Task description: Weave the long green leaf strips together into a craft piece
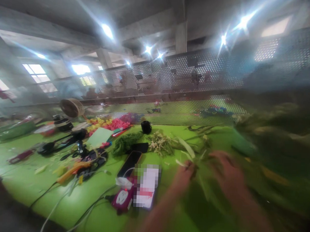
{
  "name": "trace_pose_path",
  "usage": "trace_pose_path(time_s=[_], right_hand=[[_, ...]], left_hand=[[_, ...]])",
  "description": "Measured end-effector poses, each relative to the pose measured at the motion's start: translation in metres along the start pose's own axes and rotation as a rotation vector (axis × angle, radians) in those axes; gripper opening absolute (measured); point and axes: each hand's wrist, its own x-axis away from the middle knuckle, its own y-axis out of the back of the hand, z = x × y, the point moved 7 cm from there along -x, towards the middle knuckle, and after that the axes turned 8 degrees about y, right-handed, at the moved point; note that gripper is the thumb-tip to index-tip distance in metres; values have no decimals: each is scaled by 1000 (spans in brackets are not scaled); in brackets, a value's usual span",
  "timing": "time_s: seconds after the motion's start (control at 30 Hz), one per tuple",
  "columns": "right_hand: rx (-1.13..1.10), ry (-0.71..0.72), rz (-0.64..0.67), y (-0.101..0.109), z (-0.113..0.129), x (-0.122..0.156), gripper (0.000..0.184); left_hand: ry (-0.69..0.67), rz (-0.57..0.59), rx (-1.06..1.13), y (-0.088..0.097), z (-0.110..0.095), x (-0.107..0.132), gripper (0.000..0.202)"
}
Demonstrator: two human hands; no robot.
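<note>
Both my hands reach out over a bright green table, blurred by motion. My left hand is closed in a pinch on a thin green stem with pale leaves. My right hand lies just to the right of it over the same green stems, and its fingers are too smeared to read. A large mass of green foliage fills the right side, close to my right hand.
Piles of green and pale plant cuttings lie mid-table. Phones, a small pink device with cables, scissors and tools, a small fan and bright pink and yellow pieces sit left. A perforated metal screen backs the table.
</note>
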Motion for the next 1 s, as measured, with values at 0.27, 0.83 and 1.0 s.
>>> trace_pose_path(time_s=[0.27, 0.83, 1.0], right_hand=[[-211, -107, 398, -39, 23, 14, 27], [-212, -106, 422, -45, 11, 15, 29], [-202, 9, 295, -30, 35, 11, 29]], left_hand=[[-65, 6, 72, 4, 4, -8, 38], [-49, -44, 9, 10, 5, -5, 25], [-289, -83, -54, 8, -13, 9, 22]])
